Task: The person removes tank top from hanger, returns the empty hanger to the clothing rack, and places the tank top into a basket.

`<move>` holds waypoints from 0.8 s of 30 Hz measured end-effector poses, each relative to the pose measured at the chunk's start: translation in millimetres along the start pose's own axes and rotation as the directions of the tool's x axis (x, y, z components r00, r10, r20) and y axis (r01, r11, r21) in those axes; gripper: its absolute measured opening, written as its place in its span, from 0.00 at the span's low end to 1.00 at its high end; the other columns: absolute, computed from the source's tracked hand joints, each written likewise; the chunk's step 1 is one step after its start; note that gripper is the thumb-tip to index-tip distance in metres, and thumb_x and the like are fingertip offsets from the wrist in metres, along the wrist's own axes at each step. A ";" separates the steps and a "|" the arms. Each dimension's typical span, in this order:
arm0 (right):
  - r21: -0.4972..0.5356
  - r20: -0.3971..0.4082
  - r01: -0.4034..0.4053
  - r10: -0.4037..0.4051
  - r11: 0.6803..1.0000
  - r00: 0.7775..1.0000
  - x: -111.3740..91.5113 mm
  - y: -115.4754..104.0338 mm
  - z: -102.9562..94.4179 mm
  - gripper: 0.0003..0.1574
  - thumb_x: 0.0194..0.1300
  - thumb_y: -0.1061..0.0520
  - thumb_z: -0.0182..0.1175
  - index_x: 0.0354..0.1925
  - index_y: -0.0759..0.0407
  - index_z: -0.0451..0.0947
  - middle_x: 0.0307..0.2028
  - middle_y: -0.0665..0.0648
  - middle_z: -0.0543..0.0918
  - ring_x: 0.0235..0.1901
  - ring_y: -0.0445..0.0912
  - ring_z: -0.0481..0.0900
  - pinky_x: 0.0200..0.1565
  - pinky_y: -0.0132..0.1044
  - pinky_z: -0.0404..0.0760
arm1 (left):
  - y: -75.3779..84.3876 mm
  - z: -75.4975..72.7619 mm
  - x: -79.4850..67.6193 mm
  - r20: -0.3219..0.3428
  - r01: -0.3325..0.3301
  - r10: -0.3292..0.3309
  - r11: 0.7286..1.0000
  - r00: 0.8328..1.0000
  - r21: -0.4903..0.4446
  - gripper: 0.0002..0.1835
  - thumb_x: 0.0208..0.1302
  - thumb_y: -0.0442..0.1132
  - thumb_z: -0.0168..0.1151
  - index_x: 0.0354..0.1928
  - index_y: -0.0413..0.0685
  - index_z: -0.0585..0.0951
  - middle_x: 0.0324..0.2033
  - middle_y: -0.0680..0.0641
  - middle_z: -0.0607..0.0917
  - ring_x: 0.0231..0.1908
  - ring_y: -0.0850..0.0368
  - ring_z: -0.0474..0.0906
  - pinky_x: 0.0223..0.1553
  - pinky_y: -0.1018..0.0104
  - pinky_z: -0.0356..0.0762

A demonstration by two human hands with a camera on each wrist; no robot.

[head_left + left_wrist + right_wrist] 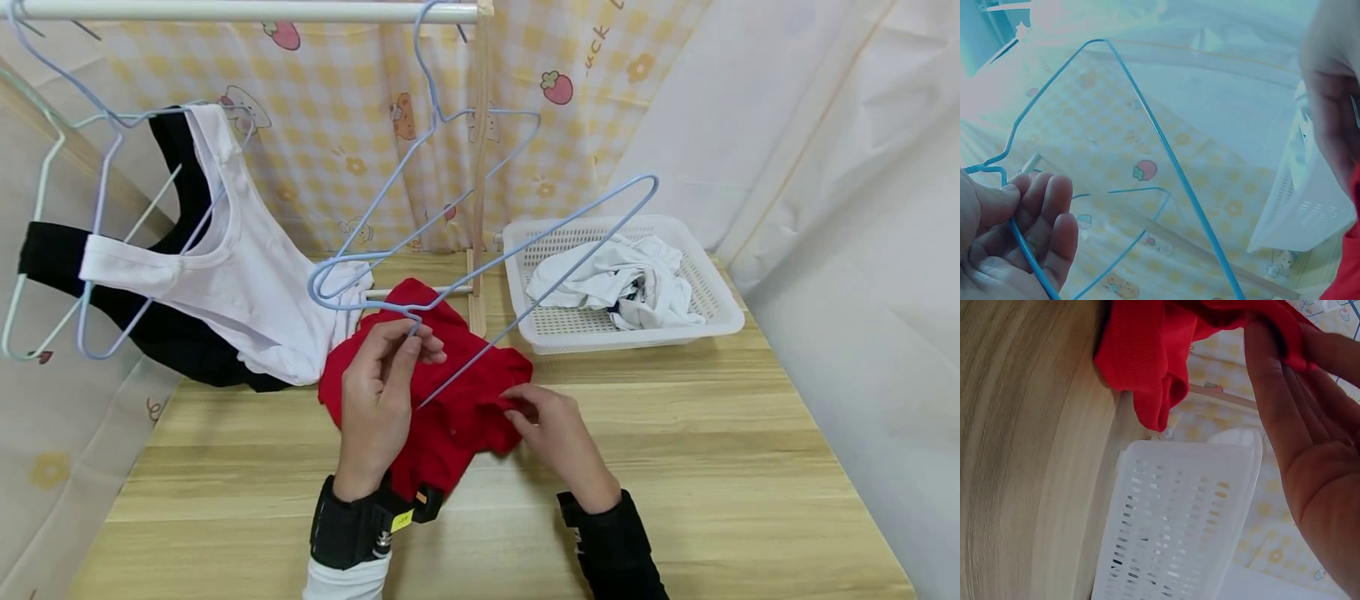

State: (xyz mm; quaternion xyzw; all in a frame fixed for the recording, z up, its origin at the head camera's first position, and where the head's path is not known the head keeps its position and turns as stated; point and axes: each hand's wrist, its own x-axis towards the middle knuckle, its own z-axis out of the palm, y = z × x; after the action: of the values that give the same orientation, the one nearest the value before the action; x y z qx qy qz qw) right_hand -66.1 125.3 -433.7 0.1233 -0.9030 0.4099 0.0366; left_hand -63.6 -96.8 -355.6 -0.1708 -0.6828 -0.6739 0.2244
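Observation:
My left hand point(378, 396) pinches a light blue wire hanger point(540, 229) near its neck, between thumb and fingers. The hanger tilts up to the right over a crumpled red garment point(457, 375) on the table. In the left wrist view, the hanger's bent wire point(1169, 150) stretches up and away from the thumb. My right hand point(558, 437) pinches the red garment at its right edge. The right wrist view has the red cloth point(1141, 356) lifted between thumb and fingers, with a folded part hanging down. One lower end of the hanger overlaps the red cloth in the head view.
Behind the hands, a rack rail point(247, 10) carries another blue hanger point(431, 125). At left hang a white top point(255, 275) and a black top point(195, 350). A white basket point(630, 340) with white clothes point(645, 279) stands at the back right of the wooden table point(712, 467).

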 end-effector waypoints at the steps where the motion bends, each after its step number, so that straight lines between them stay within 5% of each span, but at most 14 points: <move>1: 0.002 0.019 -0.007 0.007 1.000 1.000 0.1 -0.1 -0.1 0.15 0.65 0.68 0.74 0.50 0.60 0.89 0.44 0.56 0.93 0.39 0.46 0.90 0.43 0.35 0.89 | 1.0 -0.1 0.2 -0.002 -0.011 0.011 1.000 1.000 -0.008 0.13 0.75 0.21 0.59 0.57 0.24 0.77 0.46 0.43 0.88 0.43 0.63 0.88 0.51 0.72 0.87; 7: 0.028 0.081 -0.016 0.014 0.999 0.997 -3.0 2.1 -7.3 0.23 0.66 0.65 0.75 0.58 0.59 0.86 0.50 0.55 0.90 0.45 0.47 0.89 0.49 0.41 0.91 | 9.2 -6.2 0.7 -0.089 -0.066 0.062 0.997 0.994 -0.044 0.11 0.77 0.23 0.56 0.55 0.20 0.76 0.45 0.54 0.88 0.39 0.62 0.87 0.47 0.72 0.88; 11: 0.052 0.077 -0.016 0.012 0.999 0.997 -6.0 8.0 -15.7 0.25 0.68 0.64 0.74 0.62 0.59 0.84 0.55 0.56 0.89 0.50 0.50 0.89 0.52 0.47 0.90 | 13.9 -16.5 0.9 -0.257 -0.130 0.110 0.990 0.960 -0.062 0.08 0.79 0.23 0.54 0.51 0.24 0.79 0.40 0.53 0.89 0.32 0.62 0.85 0.39 0.73 0.85; 15: 0.045 0.060 -0.008 0.006 0.999 0.998 -9.6 15.8 -23.4 0.25 0.70 0.63 0.72 0.63 0.60 0.83 0.57 0.59 0.88 0.52 0.52 0.89 0.53 0.49 0.90 | 21.1 -35.0 1.8 -0.453 -0.207 0.137 0.972 0.881 -0.108 0.07 0.77 0.23 0.55 0.48 0.29 0.83 0.36 0.47 0.90 0.27 0.60 0.81 0.33 0.74 0.81; 19: 0.033 0.035 -0.017 0.016 0.999 0.999 -12.2 21.6 -29.6 0.24 0.70 0.62 0.72 0.63 0.61 0.83 0.58 0.61 0.88 0.51 0.52 0.89 0.53 0.50 0.90 | 28.6 -60.9 6.8 -0.601 -0.283 0.133 0.946 0.788 -0.161 0.06 0.76 0.21 0.56 0.45 0.23 0.81 0.34 0.41 0.88 0.27 0.56 0.79 0.30 0.75 0.77; 24: 0.031 0.027 -0.031 0.030 0.999 0.999 -14.6 26.6 -34.2 0.24 0.71 0.62 0.71 0.63 0.62 0.83 0.59 0.59 0.88 0.52 0.52 0.89 0.53 0.51 0.90 | 34.1 -94.2 8.6 -0.748 -0.266 0.111 0.960 0.654 -0.089 0.06 0.74 0.21 0.59 0.44 0.26 0.84 0.36 0.39 0.88 0.26 0.55 0.79 0.27 0.76 0.73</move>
State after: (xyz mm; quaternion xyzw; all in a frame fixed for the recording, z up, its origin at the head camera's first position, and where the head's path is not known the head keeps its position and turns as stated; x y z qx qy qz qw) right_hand -59.9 170.6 -433.0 0.1155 -0.8987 0.4227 0.0165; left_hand -45.4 -190.2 -323.1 0.0243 -0.4447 -0.7203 0.5319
